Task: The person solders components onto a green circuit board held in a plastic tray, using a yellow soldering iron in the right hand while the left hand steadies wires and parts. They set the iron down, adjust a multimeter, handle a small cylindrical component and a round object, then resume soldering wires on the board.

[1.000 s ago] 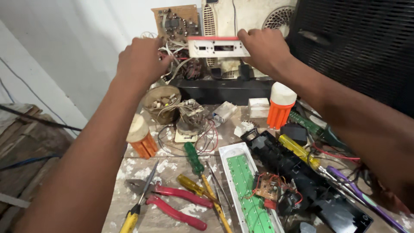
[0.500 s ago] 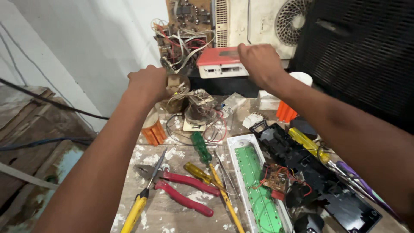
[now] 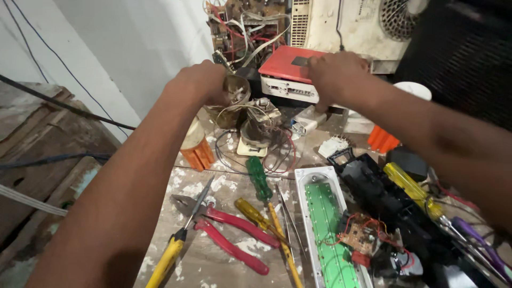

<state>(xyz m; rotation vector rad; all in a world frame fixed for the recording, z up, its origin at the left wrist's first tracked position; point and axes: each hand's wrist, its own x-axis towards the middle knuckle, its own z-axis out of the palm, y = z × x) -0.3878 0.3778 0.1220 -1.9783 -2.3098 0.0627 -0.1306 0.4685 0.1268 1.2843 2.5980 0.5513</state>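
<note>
My right hand lies on the right end of a flat box with a red top and white front, fingers curled over its edge. The box sits at the back of the bench, below a bare circuit board with loose wires. My left hand is closed at the rim of a round brown cup of small parts; its fingertips are hidden. A wound transformer stands just right of the cup.
On the bench lie a green-handled screwdriver, a yellow one, red pliers, a white tray with a green board and black casing. An orange-based bottle stands left. A cream fan housing is behind.
The red-topped box has come down from in front of the circuit board to the back of the bench under my right hand. My left hand dropped from the wires to the cup.
</note>
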